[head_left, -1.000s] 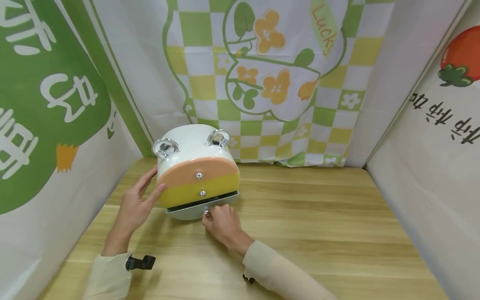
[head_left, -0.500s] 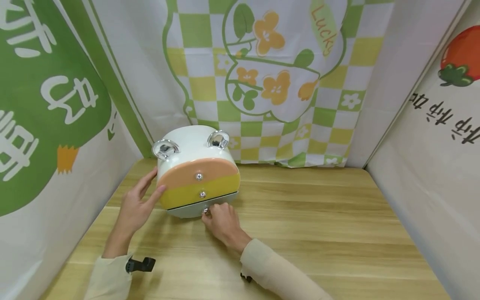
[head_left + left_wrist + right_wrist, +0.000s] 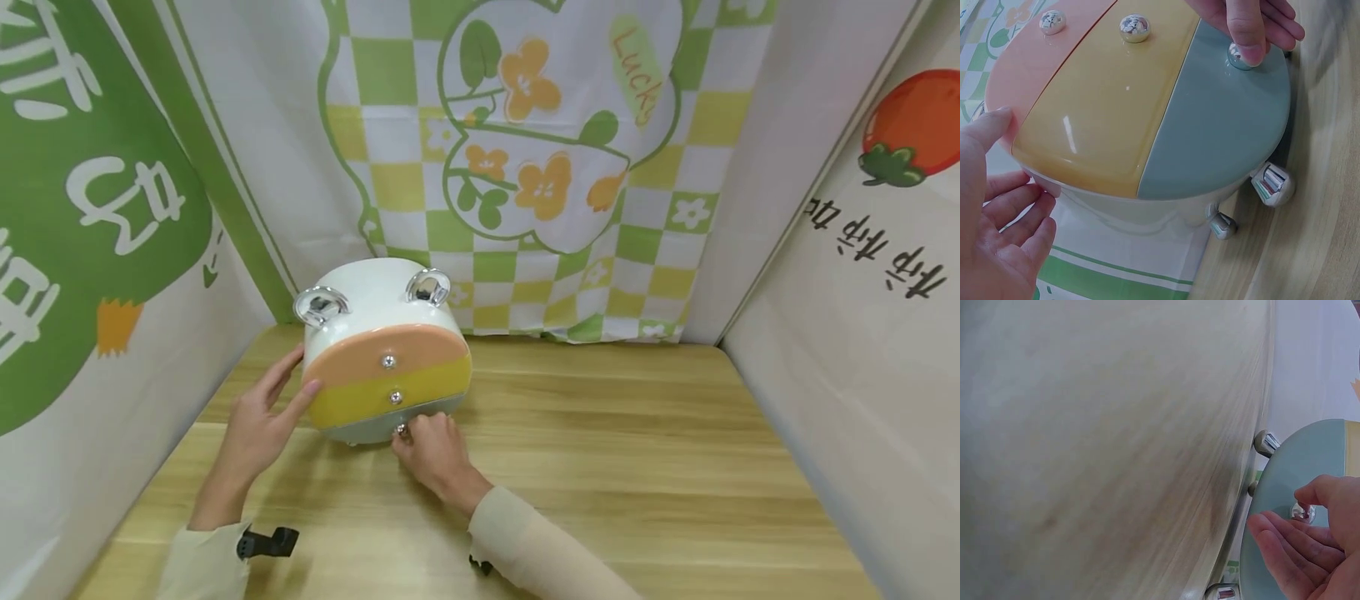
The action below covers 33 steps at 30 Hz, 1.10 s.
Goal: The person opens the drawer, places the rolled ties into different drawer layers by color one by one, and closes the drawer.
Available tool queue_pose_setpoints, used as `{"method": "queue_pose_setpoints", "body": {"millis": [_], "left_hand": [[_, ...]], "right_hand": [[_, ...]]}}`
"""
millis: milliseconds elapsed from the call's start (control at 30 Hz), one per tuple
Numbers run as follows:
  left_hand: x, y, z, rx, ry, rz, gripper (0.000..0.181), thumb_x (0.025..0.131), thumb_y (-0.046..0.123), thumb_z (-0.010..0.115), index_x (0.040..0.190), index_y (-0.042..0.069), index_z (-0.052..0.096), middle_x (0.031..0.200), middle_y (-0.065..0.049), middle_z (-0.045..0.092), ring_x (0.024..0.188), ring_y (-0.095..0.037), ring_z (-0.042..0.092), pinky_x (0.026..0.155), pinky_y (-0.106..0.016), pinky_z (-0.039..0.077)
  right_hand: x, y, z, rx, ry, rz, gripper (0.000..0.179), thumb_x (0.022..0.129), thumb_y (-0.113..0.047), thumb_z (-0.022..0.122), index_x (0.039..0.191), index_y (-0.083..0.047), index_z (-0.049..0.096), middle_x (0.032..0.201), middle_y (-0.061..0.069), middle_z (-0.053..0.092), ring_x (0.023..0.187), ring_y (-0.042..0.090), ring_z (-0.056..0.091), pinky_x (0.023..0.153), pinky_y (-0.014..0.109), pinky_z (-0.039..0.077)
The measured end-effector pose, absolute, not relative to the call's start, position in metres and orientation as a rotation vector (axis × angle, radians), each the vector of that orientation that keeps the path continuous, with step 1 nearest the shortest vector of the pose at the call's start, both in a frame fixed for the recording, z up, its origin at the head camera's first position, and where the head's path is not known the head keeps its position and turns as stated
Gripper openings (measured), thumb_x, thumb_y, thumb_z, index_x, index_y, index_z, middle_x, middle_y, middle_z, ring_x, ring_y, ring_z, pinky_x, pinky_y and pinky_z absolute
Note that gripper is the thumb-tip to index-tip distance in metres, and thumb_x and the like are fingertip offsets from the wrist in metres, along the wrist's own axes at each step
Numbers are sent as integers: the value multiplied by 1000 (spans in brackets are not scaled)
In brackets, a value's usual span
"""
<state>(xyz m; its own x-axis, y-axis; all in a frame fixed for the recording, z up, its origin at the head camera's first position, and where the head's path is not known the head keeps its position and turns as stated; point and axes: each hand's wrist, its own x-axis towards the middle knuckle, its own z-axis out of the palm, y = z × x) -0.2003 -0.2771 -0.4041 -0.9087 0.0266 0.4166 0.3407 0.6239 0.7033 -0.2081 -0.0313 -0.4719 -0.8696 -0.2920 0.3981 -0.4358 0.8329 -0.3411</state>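
Note:
A small white cabinet [image 3: 375, 292] with a rounded front stands on the table, with pink, yellow and grey-blue drawers stacked in it. All three drawer fronts sit flush. My right hand [image 3: 435, 454] is at the bottom grey-blue drawer [image 3: 1210, 125], thumb and index finger about its silver knob [image 3: 1302, 512]. My left hand [image 3: 258, 421] rests on the cabinet's left side. Its thumb touches the edge of the pink drawer [image 3: 1029, 69], and its other fingers lie loosely along the white side wall.
Two silver ear-shaped rings [image 3: 322, 307] top the cabinet, and shiny silver feet [image 3: 1272, 184] hold it off the wooden table [image 3: 600, 467]. A checked green-and-yellow cloth [image 3: 570, 283] hangs behind. Printed white panels stand at left and right.
The bottom drawer, partly pulled out a second ago, has slid in flush with the others, my right hand moving with its knob. The left hand stays on the cabinet's side. The head view shifts slightly.

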Motion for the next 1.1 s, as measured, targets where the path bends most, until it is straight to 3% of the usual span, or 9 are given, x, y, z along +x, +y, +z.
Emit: {"method": "queue_pose_setpoints", "body": {"millis": [333, 733, 967, 1100], "left_hand": [[-202, -278, -402, -297, -2468, -1180, 58, 95, 34, 62, 148, 33, 38, 154, 3, 39, 140, -28, 41, 106, -1, 30], [-201, -275, -402, -310, -2459, -1180, 57, 94, 33, 62, 147, 32, 40, 152, 1, 42, 139, -29, 43, 111, -32, 39], [-203, -275, -404, -341, -2420, -1183, 56, 94, 29, 63, 146, 26, 42, 152, -3, 44, 138, -30, 45, 106, -7, 35], [-193, -266, -391, -364, -2399, -1188, 55, 95, 21, 63, 145, 12, 44, 150, -12, 45, 135, -34, 46, 106, -7, 35]], "right_hand": [[-212, -34, -466, 548, -2722, 650, 41, 88, -30, 64, 51, -25, 46, 48, -9, 47, 47, 7, 43, 38, 17, 35], [-214, -34, -468, 537, -2733, 633, 44, 88, -29, 62, 52, -25, 37, 47, -10, 36, 45, 7, 39, 35, 18, 33], [-214, -35, -467, 541, -2743, 624, 46, 88, -29, 62, 51, -25, 36, 47, -9, 35, 44, 7, 38, 35, 19, 33], [-214, -35, -466, 540, -2741, 619, 46, 87, -29, 63, 50, -24, 36, 46, -9, 36, 44, 7, 38, 36, 19, 34]]}}
